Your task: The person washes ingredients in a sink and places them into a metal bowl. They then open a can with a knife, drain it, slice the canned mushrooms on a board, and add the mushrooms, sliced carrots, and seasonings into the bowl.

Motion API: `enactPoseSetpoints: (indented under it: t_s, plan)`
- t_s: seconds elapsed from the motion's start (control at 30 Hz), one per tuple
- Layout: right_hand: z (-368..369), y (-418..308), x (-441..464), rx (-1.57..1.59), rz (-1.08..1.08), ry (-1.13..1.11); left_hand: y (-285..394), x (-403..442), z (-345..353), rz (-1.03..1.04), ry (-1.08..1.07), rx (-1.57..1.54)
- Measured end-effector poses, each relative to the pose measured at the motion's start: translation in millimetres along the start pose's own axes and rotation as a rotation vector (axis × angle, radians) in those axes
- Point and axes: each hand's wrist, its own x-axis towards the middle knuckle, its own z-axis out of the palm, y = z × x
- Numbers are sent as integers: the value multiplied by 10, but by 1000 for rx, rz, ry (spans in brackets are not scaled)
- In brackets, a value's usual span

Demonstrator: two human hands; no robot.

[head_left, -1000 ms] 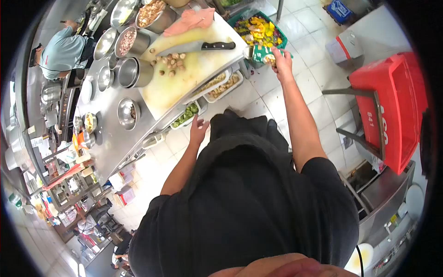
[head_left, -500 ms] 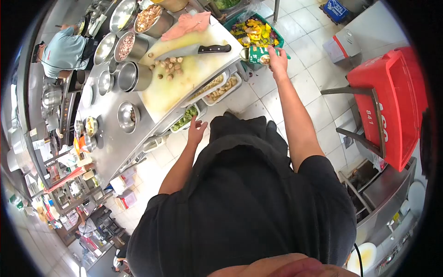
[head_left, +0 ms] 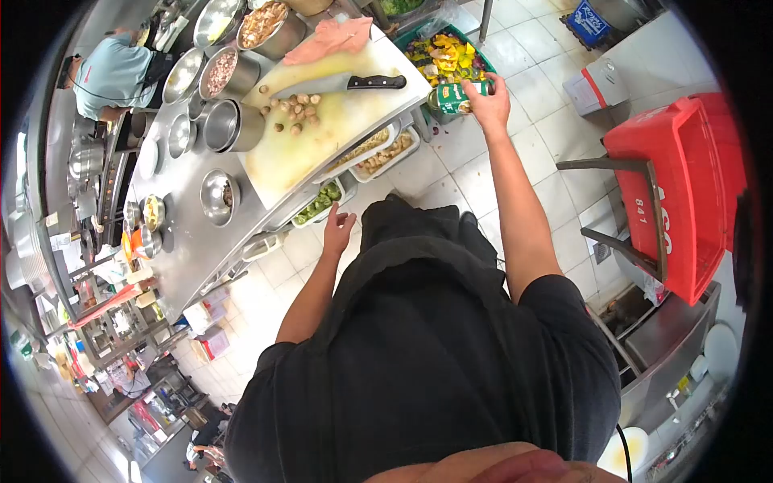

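tin (head_left: 452,97) clamped in my right hand (head_left: 489,105), likely stiff and slick, best gripped round its sides; my left hand (head_left: 339,230) hangs empty, fingers apart.

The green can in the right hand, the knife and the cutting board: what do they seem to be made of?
Can: probably metal under a printed green label; the end looks greyish and shiny.
Knife: blade likely steel, smooth and grey; black handle perhaps plastic, with pale rivet-like dots.
Cutting board: probably plastic, smooth and pale, yellow-stained; no wood grain shows.
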Motion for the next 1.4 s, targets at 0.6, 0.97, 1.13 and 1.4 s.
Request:
enactPoseSetpoints:
  t_s: [0.6,0.97,1.13,1.4]
  plan:
    - [519,39,-117,-239,-182,292,-136,333,110,-20,-89,-46]
    - [-787,533,451,500,314,378,-109,308,-308,-39,18,4]
    - [951,1209,141,-4,41,271,-221,-25,-318,-129,-10,89]
    - [-282,823,-62,1006,699,-69,-158,222,-3,11,-89,68]
